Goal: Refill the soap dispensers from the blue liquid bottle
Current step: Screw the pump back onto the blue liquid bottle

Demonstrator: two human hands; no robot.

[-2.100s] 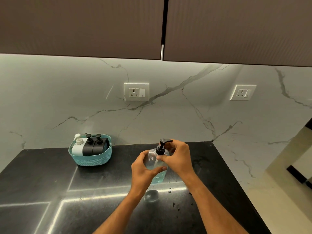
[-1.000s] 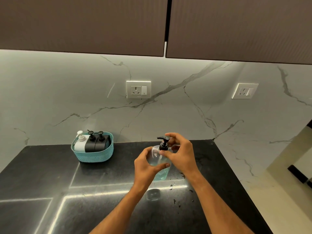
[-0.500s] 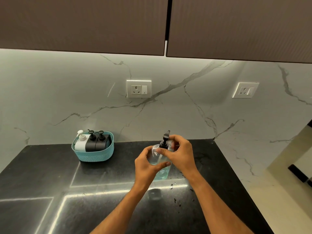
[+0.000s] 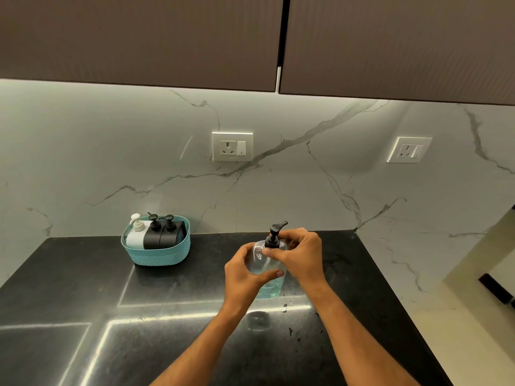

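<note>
Dark cabinets (image 4: 139,37) are hung above a marbled wall (image 4: 111,162), and a black bench (image 4: 69,302) is laid below it. A clear bottle (image 4: 269,286) with blue liquid in its lower part is held upright between both hands, its base seemingly just above the bench. It is gripped around its body by the left hand (image 4: 245,277), the thumb laid across the front. The collar under the black pump (image 4: 274,235) is pinched by the curled fingers of the right hand (image 4: 302,256); the pump spout is pointed up and to the right. Well to the left of the left hand, near the wall, a teal basket (image 4: 158,257) is set on the bench, and one white dispenser (image 4: 136,235) and two black dispensers (image 4: 164,235) are held in it. Small drops (image 4: 284,307) are scattered on the bench below the right wrist. Two sockets (image 4: 232,147) are fixed to the wall above the hands.
</note>
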